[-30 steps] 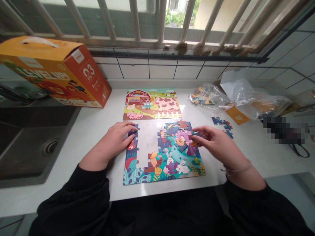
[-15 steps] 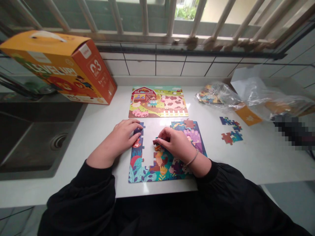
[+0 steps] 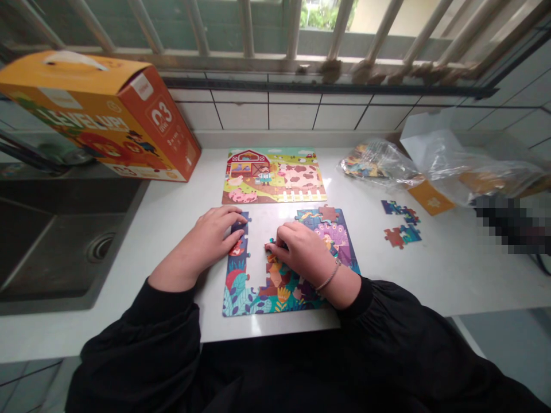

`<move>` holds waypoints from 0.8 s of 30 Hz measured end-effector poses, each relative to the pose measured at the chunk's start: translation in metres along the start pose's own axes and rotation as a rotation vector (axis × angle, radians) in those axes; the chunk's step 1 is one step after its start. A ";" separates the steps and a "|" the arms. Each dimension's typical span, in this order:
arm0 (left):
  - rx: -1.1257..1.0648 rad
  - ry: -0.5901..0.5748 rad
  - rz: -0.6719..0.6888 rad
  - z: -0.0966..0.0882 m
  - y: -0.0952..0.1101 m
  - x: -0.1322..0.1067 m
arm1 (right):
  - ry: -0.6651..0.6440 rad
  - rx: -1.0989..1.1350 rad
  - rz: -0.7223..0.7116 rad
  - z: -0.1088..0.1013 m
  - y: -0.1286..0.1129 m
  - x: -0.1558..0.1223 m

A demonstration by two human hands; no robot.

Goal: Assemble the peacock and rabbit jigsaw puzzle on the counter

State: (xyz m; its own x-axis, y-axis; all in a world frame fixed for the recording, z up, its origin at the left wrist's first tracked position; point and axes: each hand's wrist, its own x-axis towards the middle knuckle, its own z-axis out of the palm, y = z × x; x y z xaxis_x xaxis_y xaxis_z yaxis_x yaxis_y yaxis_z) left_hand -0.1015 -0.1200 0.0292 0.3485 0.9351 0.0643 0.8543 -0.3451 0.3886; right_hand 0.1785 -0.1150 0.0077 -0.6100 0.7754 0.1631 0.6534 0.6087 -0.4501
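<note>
A partly assembled colourful jigsaw puzzle (image 3: pixel 252 295) lies on the white counter (image 3: pixel 172 218) in front of me. My left hand (image 3: pixel 210 238) rests flat on the puzzle's left column, fingers pressed down on its upper pieces. My right hand (image 3: pixel 301 249) lies over the middle of the puzzle, fingertips pinched on a small puzzle piece (image 3: pixel 270 246) at the edge of the white gap. A bracelet circles my right wrist. A brown piece (image 3: pixel 329 213) sits on the puzzle's top edge.
A finished farm puzzle (image 3: pixel 271 175) lies behind. An orange box (image 3: pixel 99 115) stands at the back left beside a sink (image 3: pixel 55 241). Loose joined pieces (image 3: pixel 402 226) and plastic bags (image 3: pixel 430 166) with more pieces lie at the right. A barred window runs behind.
My right hand moved from the puzzle's right side to its middle, carrying a piece to the gap. My left hand stayed on the left column.
</note>
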 end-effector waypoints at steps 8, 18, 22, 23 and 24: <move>-0.009 0.000 -0.003 0.000 0.001 0.000 | -0.017 -0.082 -0.053 0.000 0.000 0.000; -0.015 0.003 -0.013 0.000 0.002 0.000 | 0.000 0.170 -0.019 -0.015 0.003 -0.002; -0.016 -0.010 -0.019 -0.002 0.003 0.000 | -0.107 0.353 -0.150 -0.030 0.018 -0.006; -0.016 -0.014 -0.019 -0.002 0.003 0.000 | -0.138 0.359 -0.186 -0.032 0.021 -0.006; -0.016 -0.014 -0.019 -0.002 0.003 0.000 | -0.159 0.353 -0.208 -0.032 0.023 -0.007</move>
State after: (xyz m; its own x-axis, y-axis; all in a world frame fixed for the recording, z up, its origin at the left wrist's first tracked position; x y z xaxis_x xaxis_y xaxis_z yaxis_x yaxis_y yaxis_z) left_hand -0.0993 -0.1210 0.0321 0.3376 0.9403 0.0438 0.8545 -0.3257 0.4047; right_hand 0.2120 -0.1013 0.0244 -0.7920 0.5899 0.1576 0.3324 0.6331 -0.6991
